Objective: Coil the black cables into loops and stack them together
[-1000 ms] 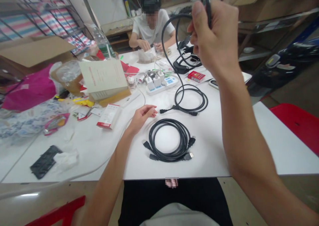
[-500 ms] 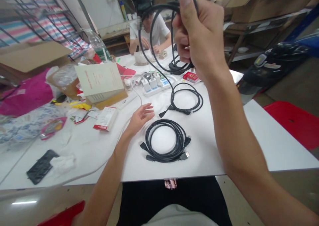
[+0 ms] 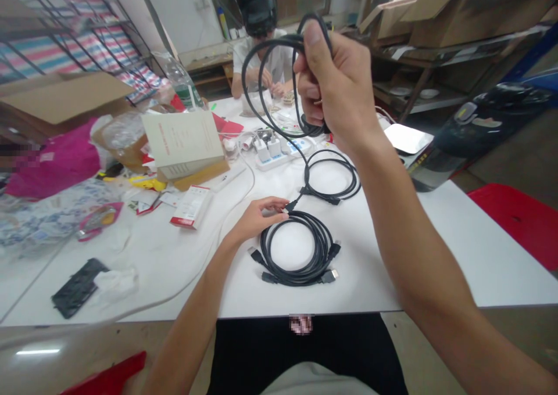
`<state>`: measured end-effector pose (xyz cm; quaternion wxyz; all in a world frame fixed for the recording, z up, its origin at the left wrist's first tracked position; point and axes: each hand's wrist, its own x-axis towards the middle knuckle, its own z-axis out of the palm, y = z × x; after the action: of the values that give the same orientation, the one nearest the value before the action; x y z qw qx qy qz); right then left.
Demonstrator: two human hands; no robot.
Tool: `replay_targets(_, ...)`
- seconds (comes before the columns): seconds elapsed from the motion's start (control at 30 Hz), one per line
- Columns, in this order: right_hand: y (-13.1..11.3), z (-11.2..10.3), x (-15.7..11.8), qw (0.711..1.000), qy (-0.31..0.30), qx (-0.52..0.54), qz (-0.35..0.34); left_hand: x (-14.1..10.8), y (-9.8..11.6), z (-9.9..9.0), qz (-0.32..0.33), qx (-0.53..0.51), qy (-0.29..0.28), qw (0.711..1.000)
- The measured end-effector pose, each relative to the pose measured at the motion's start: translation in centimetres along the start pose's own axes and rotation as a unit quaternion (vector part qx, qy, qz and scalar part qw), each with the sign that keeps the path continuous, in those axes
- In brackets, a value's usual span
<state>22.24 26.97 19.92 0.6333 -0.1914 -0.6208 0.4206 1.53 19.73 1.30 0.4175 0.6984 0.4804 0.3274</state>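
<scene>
My right hand (image 3: pixel 333 84), raised above the table, is closed round loops of a black HDMI cable (image 3: pixel 249 93). A strand runs down from these loops to the tabletop. My left hand (image 3: pixel 264 216) has its thumb and fingers at either side of a black cable plug (image 3: pixel 290 206), its tip between them. Just below lies a coiled bundle of black HDMI cables (image 3: pixel 325 244) with several plugs showing. Behind the plug, another loose black cable coil (image 3: pixel 333 194) rests on the table, partly hidden by my right forearm.
A white power strip (image 3: pixel 272 161) with plugged-in chargers lies farther back. Left of it are a propped booklet (image 3: pixel 183 142), a small red-and-white box (image 3: pixel 190 207) and a black phone-like slab (image 3: pixel 79 287). Another person (image 3: pixel 261 64) sits across the table (image 3: pixel 492 255). A red stool (image 3: pixel 514 221) stands right.
My left hand has moved right and closed its fingertips round the cable plug. My right hand, still gripping the raised loops, appears slightly lower and farther left.
</scene>
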Motion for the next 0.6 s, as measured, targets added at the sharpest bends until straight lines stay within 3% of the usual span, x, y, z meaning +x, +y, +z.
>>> replay_targets(0.2,-0.4,-0.2,-0.1,0.998,0.020,-0.044,-0.043,-0.2,-0.3,0.5,0.002,-0.011,0.032,0.999)
replay_targets(0.3,-0.9,-0.6,0.1,0.995,0.036,-0.066,-0.069,0.7,0.9,0.9,-0.007,-0.020,0.059,0.998)
replay_targets(0.47,-0.9,-1.3,0.6,0.985,0.060,-0.105,-0.119,5.2,4.4,2.6,0.005,0.016,0.058,0.998)
replay_targets(0.6,-0.7,-1.9,0.7,0.978,0.113,-0.141,-0.103,9.0,4.9,4.2,0.037,0.020,0.085,0.995)
